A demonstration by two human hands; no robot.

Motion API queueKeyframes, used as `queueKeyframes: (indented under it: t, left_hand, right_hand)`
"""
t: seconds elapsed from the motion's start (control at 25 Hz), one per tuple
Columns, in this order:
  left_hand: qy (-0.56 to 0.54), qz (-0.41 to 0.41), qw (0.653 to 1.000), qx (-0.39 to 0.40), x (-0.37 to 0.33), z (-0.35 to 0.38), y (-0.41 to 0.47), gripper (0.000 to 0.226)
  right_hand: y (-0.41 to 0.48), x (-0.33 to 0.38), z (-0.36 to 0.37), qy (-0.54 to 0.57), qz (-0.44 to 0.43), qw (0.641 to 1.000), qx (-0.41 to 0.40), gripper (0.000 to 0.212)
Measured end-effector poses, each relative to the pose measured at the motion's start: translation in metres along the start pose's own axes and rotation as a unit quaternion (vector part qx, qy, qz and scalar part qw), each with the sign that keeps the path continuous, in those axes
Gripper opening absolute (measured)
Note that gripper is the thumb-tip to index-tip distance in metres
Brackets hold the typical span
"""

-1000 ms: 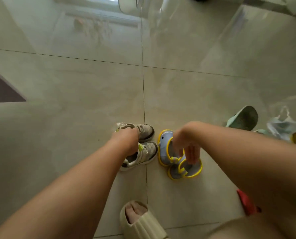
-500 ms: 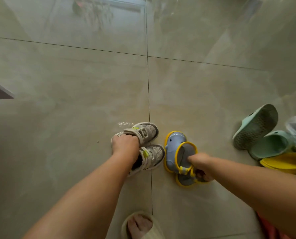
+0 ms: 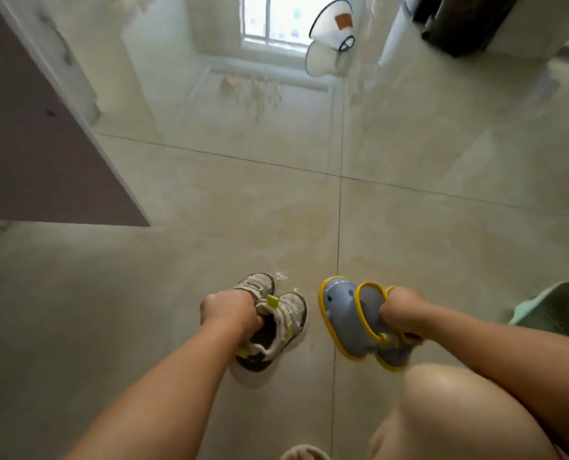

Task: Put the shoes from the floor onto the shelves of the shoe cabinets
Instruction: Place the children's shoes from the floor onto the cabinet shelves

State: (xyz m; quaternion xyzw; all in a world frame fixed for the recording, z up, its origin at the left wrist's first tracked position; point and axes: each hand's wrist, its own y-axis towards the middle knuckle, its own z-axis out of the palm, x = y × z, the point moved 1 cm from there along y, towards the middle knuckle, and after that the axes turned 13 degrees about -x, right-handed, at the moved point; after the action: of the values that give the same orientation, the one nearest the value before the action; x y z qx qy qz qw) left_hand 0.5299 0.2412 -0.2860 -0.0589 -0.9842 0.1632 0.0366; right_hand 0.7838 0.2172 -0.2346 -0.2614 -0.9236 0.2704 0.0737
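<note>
Left hand (image 3: 230,313) clenched small grey mesh trainers (image 3: 288,313) left of the tile joint (image 3: 338,244); right hand (image 3: 402,313) gripped blue yellow-trimmed rubber clogs (image 3: 342,317) right of it. Pickup seemed underway; next needed carrying both to cabinet shelves.

Grey/white sneakers (image 3: 278,322) w/ lime tabs & blue, yellow-trimmed clogs (image 3: 352,320), toes fwd, side by side.

Can't see fingertips of left hand (image 3: 230,313) inside gray sneakers (image 3: 291,307), or right hand (image 3: 404,310) inside blue clogs (image 3: 339,305). Right of that grip, cut-off green slipper (image 3: 555,310).
</note>
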Motion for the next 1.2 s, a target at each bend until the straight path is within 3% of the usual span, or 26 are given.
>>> queueKeyframes:
  t: [0.08,0.2,0.32,0.56,0.88,1.2]
  left_hand:
    - [0.018,-0.043,0.999,-0.010,0.038,-0.033,-0.017,0.037]
    - [0.004,-0.130,0.989,-0.064,0.088,-0.081,-0.063,0.038]
    - [0.007,-0.214,0.970,-0.111,0.130,-0.122,-0.123,0.034]
    - [0.006,-0.330,0.930,-0.161,0.207,-0.164,-0.227,0.032]
    - [-0.088,-0.381,0.894,-0.220,0.322,-0.116,-0.262,0.026]
    - [-0.210,-0.496,0.823,-0.181,0.439,-0.043,-0.204,0.039]
  right_hand:
    - [-0.015,0.032,-0.032,0.015,-0.076,0.996,-0.033,0.006]
    - [-0.055,0.082,-0.060,0.046,-0.182,0.977,-0.099,0.026]
    - [-0.124,0.125,-0.069,0.077,-0.270,0.948,-0.151,0.023]
    - [-0.242,0.175,-0.059,0.111,-0.344,0.908,-0.211,0.022]
    - [-0.298,0.279,-0.028,0.019,-0.448,0.847,-0.285,0.021]
    - [-0.245,0.469,0.015,0.035,-0.512,0.828,-0.224,0.014]
